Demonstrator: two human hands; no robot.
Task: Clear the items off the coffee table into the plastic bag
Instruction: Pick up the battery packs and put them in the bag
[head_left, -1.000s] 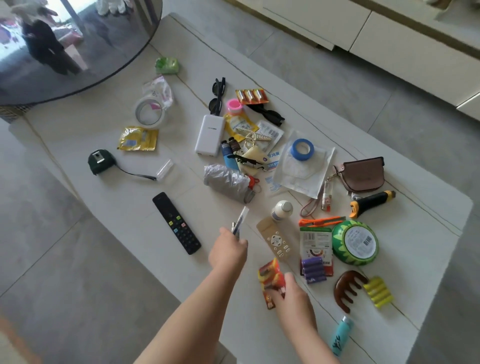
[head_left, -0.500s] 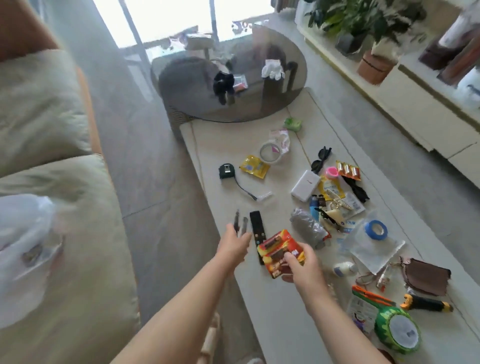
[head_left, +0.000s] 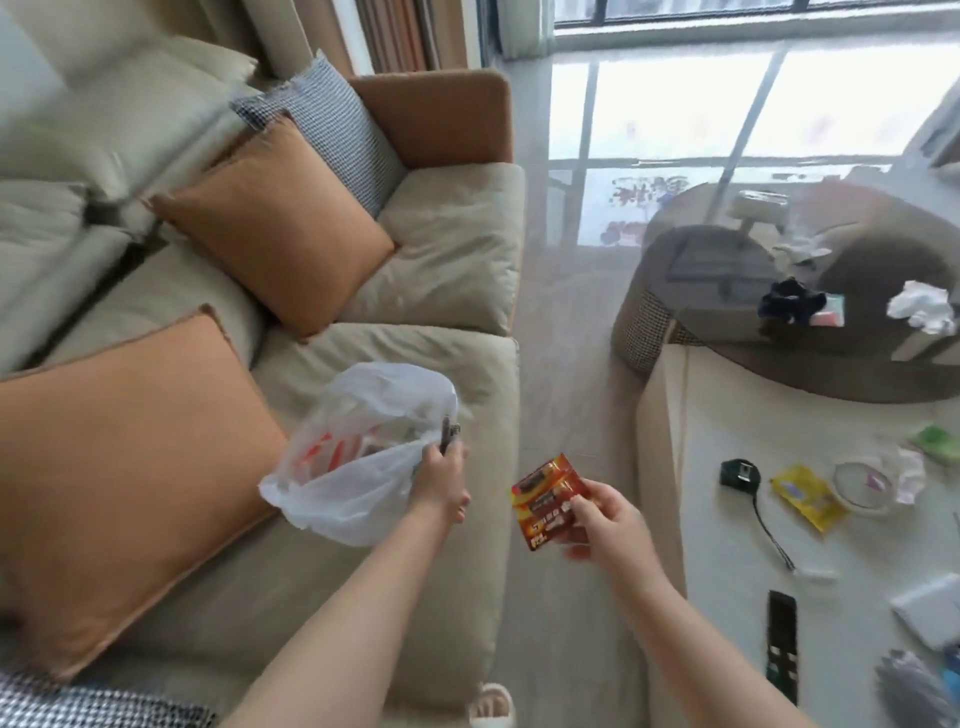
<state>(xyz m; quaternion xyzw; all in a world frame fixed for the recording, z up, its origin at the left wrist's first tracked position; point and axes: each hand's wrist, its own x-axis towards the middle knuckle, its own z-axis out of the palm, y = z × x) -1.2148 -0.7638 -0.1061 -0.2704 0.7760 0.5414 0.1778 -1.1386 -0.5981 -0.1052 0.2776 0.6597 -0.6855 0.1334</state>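
Fingers of left hand (head_left: 439, 470) pinch a small tool at the bag (head_left: 358, 457); right hand (head_left: 605, 517) grips batteries (head_left: 548, 499). I'd drop both well inside.

- Plastic bag (head_left: 358, 467): translucent white, with orange-red showing through.
- Battery pack (head_left: 548, 501): red and orange with dark cells.
- Sofa (head_left: 457, 249): beige cushions, tan-brown armrest.
- Two throw pillows (head_left: 275, 228): plain orange.
- Pillow (head_left: 337, 124) behind them: black-and-white houndstooth.
- Desk (head_left: 727, 597): off-white.
- Tape measure (head_left: 739, 473): dark green and black.
- Sachet (head_left: 805, 496): yellow.
- Remote control (head_left: 782, 644): black.
- Small packet (head_left: 935, 441): green.
- Round glass table (head_left: 805, 291): smoky dark.
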